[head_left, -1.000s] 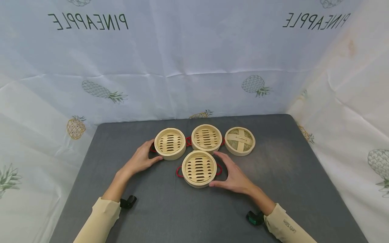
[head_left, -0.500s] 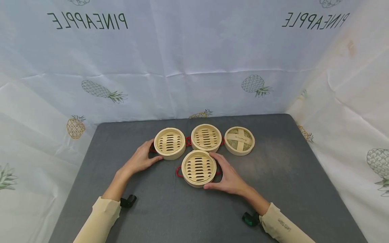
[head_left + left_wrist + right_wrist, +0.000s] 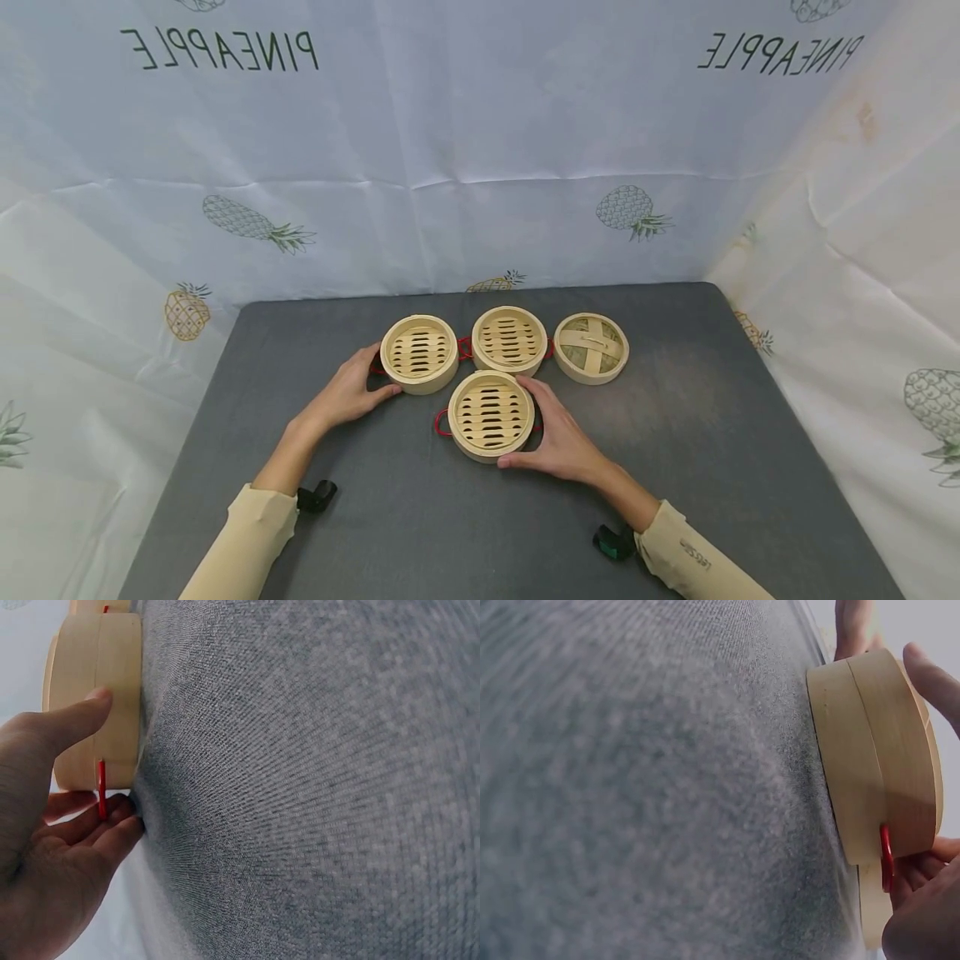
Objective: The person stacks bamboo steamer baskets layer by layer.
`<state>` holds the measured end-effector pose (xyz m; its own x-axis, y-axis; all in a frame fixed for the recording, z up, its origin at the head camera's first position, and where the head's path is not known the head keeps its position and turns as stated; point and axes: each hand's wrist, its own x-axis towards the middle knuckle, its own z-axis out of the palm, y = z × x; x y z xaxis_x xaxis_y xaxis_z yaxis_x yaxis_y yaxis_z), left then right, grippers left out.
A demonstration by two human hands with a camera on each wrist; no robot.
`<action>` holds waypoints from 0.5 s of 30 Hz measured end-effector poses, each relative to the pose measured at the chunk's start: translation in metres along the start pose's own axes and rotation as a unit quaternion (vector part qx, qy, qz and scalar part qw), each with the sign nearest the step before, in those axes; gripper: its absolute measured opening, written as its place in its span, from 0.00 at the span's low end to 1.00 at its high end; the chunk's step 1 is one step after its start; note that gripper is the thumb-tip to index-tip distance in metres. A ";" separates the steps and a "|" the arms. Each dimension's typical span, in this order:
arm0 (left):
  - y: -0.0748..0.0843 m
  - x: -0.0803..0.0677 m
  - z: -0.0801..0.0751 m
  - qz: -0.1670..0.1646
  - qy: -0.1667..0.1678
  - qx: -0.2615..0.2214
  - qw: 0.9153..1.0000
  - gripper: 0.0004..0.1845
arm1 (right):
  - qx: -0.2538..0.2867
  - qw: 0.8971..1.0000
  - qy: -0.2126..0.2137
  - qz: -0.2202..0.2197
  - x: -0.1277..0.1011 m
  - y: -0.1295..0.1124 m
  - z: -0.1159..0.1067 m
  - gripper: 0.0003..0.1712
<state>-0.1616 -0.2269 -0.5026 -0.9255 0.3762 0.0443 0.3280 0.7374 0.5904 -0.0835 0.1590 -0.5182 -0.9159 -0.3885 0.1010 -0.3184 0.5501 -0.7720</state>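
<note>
Bamboo steamer tray (image 3: 491, 414) lies flat, red handles left-right.

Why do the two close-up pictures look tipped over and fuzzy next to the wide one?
Head view: even, soft light, faint shadows, sharp; the backdrop lettering reads mirrored. Left wrist view: turned sideways, the grey knitted tabletop sharp, the left hand slightly soft. Right wrist view: also sideways, cloth blurred, the round bamboo steamer basket sharper, the right hand dim.
</note>
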 end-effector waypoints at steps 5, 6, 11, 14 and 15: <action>0.001 0.000 -0.001 -0.004 -0.004 0.000 1.000 0.45 | 0.002 1.000 0.001 0.011 0.001 -0.003 0.001 0.75; 0.001 0.000 -0.001 -0.002 -0.004 -0.003 1.000 0.45 | 0.002 1.000 0.001 0.013 0.001 -0.003 0.001 0.76; -0.012 0.001 0.004 0.024 0.015 -0.019 0.999 0.46 | -0.002 1.000 0.003 0.021 0.003 -0.006 0.002 0.77; -0.025 0.003 0.010 0.036 0.031 -0.013 0.999 0.47 | -0.003 1.000 0.006 0.025 0.005 -0.006 0.004 0.78; -0.025 0.003 0.011 0.037 0.033 -0.013 0.999 0.47 | -0.002 1.000 0.007 0.026 0.006 -0.006 0.005 0.78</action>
<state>-0.1705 -0.2384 -0.5263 -0.9093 0.3912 0.1419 0.3927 0.6939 0.6036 -0.0856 0.1500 -0.5161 -0.9346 -0.3488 0.0698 -0.2716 0.5729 -0.7733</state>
